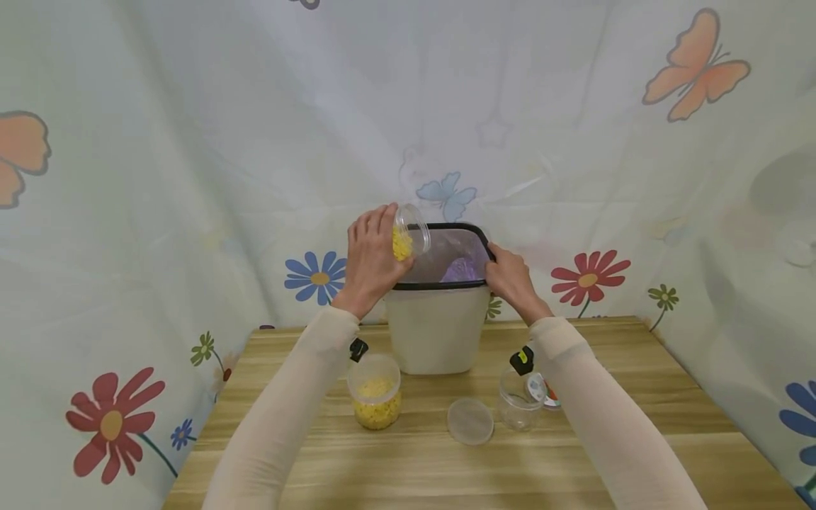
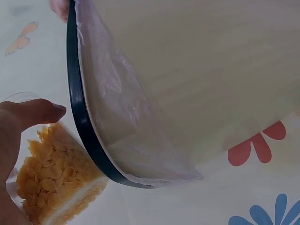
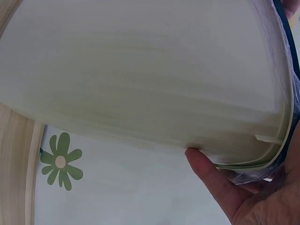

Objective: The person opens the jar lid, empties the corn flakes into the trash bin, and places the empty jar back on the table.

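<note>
A clear plastic jar [image 1: 414, 230] of yellow flakes, which look like cornflakes [image 2: 56, 176], is tipped on its side in my left hand [image 1: 372, 258]. Its mouth points right, over the left part of a white trash bin [image 1: 436, 329] with a black rim. Flakes lie inside the jar, toward its base. My right hand [image 1: 512, 278] grips the bin's right rim, its thumb [image 3: 211, 176] against the outer wall. A thin purplish bag [image 1: 462, 269] lines the bin and folds over the rim.
On the wooden table [image 1: 408, 474], a second jar with yellow flakes [image 1: 376, 407] stands front left of the bin. A round translucent lid [image 1: 470, 421] lies in front, beside a clear jar [image 1: 518, 407] near my right forearm. Behind hangs a flowered curtain [image 1: 255, 177].
</note>
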Demonstrator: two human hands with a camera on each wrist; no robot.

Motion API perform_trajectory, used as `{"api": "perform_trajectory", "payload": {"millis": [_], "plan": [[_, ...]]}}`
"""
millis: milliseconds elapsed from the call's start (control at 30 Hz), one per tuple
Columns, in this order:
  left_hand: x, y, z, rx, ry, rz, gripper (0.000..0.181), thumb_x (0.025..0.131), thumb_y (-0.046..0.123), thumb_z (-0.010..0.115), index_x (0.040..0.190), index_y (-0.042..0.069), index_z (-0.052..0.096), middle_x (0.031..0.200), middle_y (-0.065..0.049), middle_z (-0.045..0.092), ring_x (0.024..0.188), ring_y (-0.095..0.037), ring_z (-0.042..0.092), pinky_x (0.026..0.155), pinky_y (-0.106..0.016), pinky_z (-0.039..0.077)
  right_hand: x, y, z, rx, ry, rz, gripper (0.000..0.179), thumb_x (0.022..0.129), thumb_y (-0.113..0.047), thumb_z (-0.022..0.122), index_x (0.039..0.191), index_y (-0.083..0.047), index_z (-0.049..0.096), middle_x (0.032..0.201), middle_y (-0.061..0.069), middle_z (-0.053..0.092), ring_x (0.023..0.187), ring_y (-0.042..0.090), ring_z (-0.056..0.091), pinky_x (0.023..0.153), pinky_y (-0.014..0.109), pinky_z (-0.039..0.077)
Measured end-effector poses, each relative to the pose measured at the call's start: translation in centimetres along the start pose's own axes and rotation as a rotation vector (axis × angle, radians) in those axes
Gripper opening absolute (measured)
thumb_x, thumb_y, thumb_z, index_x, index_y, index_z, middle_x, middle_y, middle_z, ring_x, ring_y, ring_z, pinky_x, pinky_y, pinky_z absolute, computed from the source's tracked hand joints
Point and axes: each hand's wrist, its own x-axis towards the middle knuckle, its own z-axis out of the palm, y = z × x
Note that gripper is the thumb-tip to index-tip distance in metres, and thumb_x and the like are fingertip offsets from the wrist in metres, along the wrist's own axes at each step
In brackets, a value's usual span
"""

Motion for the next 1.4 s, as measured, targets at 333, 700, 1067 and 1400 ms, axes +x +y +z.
{"api": "perform_trajectory", "payload": {"millis": [333, 700, 1067, 1400], "plan": [[0.3, -0.3, 0.3, 0.09, -0.043, 0.02, 0.093, 0.072, 0.035, 0.084, 0.148, 0.011, 0.037, 0.144, -0.01, 0.048, 0.132, -0.032, 0.042, 0.113, -0.048, 0.032, -0.1, 0.0, 0.2, -0.034, 0.023, -0.015, 0.061, 0.094, -0.017, 0.03, 0.155, -0.01, 0.029, 0.144, 0.027, 0.049, 0.062, 0.026, 0.063, 0.054, 0.031, 0.053], [0.5, -0.6, 0.7, 0.193, -0.08, 0.075, 0.095, 0.07, 0.037, 0.087, 0.148, 0.013, 0.037, 0.145, -0.008, 0.048, 0.133, -0.03, 0.041, 0.114, -0.051, 0.029, 0.0, 0.1, 0.2, -0.052, 0.042, -0.014, 0.06, 0.094, -0.018, 0.032, 0.154, -0.01, 0.032, 0.147, 0.025, 0.047, 0.077, 0.034, 0.066, 0.06, 0.033, 0.055], [0.9, -0.7, 0.8, 0.257, -0.096, 0.117, 0.088, 0.073, 0.03, 0.084, 0.147, 0.017, 0.037, 0.146, -0.006, 0.048, 0.134, -0.029, 0.041, 0.116, -0.053, 0.027, 0.0, 0.0, 0.2, -0.06, 0.053, -0.01, 0.061, 0.093, -0.018, 0.033, 0.154, -0.01, 0.032, 0.146, 0.024, 0.048, 0.084, 0.036, 0.066, 0.061, 0.033, 0.054], [1.2, -0.7, 0.9, 0.34, -0.113, 0.154, 0.083, 0.075, 0.024, 0.079, 0.146, 0.018, 0.037, 0.146, -0.005, 0.047, 0.135, -0.029, 0.04, 0.117, -0.053, 0.026, 0.0, 0.0, 0.2, -0.051, 0.055, -0.011, 0.061, 0.093, -0.017, 0.034, 0.154, -0.01, 0.032, 0.145, 0.024, 0.049, 0.073, 0.031, 0.066, 0.056, 0.03, 0.053]]}}
